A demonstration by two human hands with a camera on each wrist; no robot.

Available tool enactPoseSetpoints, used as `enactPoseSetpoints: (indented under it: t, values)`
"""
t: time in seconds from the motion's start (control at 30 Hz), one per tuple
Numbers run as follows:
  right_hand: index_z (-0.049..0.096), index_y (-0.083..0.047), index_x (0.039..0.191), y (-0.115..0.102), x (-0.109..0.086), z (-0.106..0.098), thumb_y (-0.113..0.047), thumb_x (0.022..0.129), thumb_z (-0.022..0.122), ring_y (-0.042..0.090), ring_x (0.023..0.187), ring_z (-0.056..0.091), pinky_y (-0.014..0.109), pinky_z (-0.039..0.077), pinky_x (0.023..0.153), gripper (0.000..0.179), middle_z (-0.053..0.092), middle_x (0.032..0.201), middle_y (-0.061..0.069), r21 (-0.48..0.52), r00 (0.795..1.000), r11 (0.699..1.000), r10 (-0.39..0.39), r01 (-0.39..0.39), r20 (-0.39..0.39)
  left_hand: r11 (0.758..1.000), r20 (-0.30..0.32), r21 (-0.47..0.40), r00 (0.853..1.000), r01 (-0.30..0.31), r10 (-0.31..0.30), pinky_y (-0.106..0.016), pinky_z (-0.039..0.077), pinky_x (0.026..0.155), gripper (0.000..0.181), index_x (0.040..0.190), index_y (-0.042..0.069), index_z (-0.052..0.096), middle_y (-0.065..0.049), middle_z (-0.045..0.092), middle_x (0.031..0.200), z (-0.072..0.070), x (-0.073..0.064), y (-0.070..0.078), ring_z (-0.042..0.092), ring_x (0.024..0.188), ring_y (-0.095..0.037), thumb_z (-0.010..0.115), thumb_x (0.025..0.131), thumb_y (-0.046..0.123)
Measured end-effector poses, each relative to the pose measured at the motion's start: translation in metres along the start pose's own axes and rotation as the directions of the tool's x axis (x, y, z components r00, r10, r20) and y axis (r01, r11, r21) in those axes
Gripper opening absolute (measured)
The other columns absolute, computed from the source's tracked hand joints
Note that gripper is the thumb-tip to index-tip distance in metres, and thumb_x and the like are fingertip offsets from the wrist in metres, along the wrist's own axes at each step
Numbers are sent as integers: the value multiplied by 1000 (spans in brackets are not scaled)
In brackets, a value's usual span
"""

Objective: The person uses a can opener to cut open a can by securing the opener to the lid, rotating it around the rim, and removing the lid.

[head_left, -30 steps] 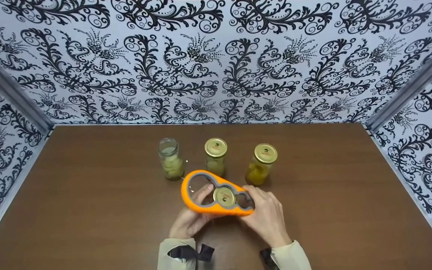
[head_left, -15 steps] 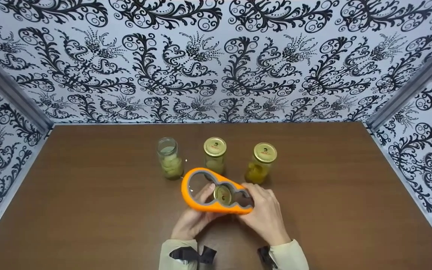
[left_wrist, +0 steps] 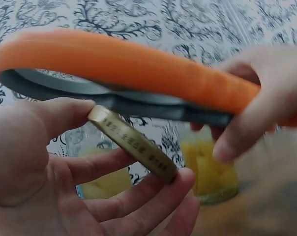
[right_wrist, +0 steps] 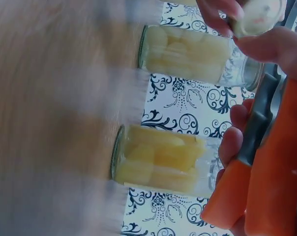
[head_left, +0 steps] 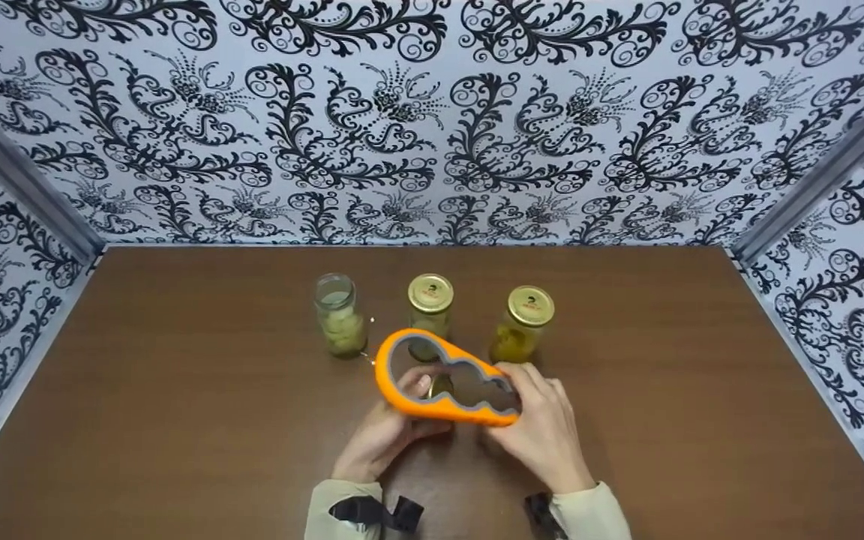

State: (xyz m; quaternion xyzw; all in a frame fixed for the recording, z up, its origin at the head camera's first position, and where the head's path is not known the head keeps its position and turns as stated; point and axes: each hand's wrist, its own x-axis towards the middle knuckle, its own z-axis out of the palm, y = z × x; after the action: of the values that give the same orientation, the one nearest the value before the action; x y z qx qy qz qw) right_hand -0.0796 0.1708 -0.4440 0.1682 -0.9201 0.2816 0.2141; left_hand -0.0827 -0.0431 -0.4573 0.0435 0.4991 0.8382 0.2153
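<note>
My left hand pinches a gold metal jar lid between thumb and fingertips, its rim tilted. In the head view the lid is partly seen through the opener's large hole. My right hand grips the narrow end of an orange jar opener with a grey scalloped inner edge. The opener hangs just above the lid in the left wrist view; whether they touch I cannot tell. From the right wrist, the lid shows its pale face.
Behind the hands stand an uncovered jar of pale green pieces, a lidded jar partly hidden by the opener, and a lidded jar of yellow pieces. Small shiny drops dot the brown table. Patterned walls surround it.
The lid has come out of the opener's middle hole and sits lower in my left fingers. My right hand has moved the opener slightly up and right. The standing jars stay put.
</note>
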Motion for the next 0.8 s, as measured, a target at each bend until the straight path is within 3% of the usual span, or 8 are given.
enactPoseSetpoints:
  t: [0.2, 0.4, 0.7, 0.8]
  values:
    - [64, -6, 109, 11, 3, -15, -14, 51, 90, 25, 81, 59, 40, 41, 73, 64, 63, 98, 5, -88, 1000, 996, -11, 9, -22, 999, -2, 51, 1000, -4, 4, -41, 51, 84, 36, 130, -2, 49, -12, 57, 114, -14, -6, 5, 58, 99, -30, 54, 99, 16]
    - [66, -6, 108, 19, 3, -31, -13, 51, 90, 27, 80, 59, 40, 41, 74, 62, 63, 98, 5, -132, 1000, 991, -10, 8, -12, 981, -85, 191, 996, 12, 4, -39, 52, 83, 41, 130, -2, 48, -13, 55, 114, -25, -8, 10, 56, 99, -25, 59, 97, 18]
    - [66, -6, 108, 28, 0, -47, -11, 50, 91, 25, 78, 58, 40, 42, 75, 64, 62, 97, 5, -193, 996, 979, -47, 61, 76, 911, -218, 413, 972, 11, 87, -36, 51, 80, 42, 127, -8, 51, -13, 56, 112, -41, -14, 20, 54, 96, -18, 63, 93, 13]
    - [66, -5, 108, 32, 1, -52, -11, 49, 91, 24, 78, 59, 40, 42, 75, 64, 62, 96, 6, -210, 993, 974, -69, 88, 96, 863, -246, 506, 959, 2, 142, -34, 50, 77, 38, 123, -7, 54, -14, 59, 110, -46, -15, 27, 56, 94, -21, 65, 89, 7]
